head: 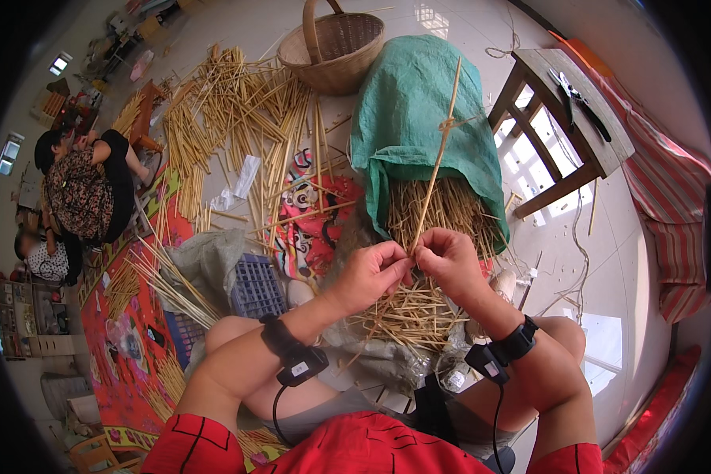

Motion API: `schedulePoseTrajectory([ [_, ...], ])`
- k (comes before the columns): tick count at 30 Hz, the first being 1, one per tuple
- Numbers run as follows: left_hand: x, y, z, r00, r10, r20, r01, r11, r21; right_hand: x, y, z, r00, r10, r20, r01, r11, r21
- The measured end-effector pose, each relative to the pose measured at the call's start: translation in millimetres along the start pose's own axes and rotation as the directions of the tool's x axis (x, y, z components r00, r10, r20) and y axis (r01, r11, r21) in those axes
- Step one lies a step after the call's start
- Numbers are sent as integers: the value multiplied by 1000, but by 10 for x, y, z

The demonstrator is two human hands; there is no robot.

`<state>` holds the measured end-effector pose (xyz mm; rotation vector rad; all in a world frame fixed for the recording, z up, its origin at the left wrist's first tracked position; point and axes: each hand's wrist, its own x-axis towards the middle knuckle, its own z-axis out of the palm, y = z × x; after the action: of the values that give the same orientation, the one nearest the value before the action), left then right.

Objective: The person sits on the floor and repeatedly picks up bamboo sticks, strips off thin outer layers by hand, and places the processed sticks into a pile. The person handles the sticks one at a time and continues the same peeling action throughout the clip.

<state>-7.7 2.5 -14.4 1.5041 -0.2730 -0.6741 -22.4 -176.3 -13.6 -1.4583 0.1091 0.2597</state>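
Both of my hands meet in front of me on the lower end of one long dry plant stalk (pixel 437 169), which points up and away with a knot-like joint partway along. My left hand (pixel 374 274) pinches at its bottom tip, where the fingers partly hide what they hold. Close beside it, my right hand (pixel 445 260) grips the stalk between thumb and forefinger. Beneath the hands lies a heap of short cut stalk pieces (pixel 415 317). Just beyond, a green woven sack (pixel 426 101) lies with a bundle of brown stalks (pixel 438 207) sticking out of its mouth.
A wooden stool (pixel 598 118) at the right carries pruning shears (pixel 577 103). A wicker basket (pixel 332 50) stands behind piles of peeled stalks (pixel 237 101). Left of me are a blue plastic crate (pixel 259 284) and a red floral mat (pixel 136 349). Two people (pixel 83 183) sit farther left.
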Motion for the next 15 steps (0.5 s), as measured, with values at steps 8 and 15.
schedulePoseTrajectory([
  [8, -7, 18, 4, 1000, -8, 20, 9, 1000, -12, -2, 29, 10, 1000, 0, -11, 0, 1000, 6],
  [15, -19, 64, -1, 1000, -25, 18, 25, 999, -20, 1, -130, -26, 999, 22, -40, -19, 997, 80],
])
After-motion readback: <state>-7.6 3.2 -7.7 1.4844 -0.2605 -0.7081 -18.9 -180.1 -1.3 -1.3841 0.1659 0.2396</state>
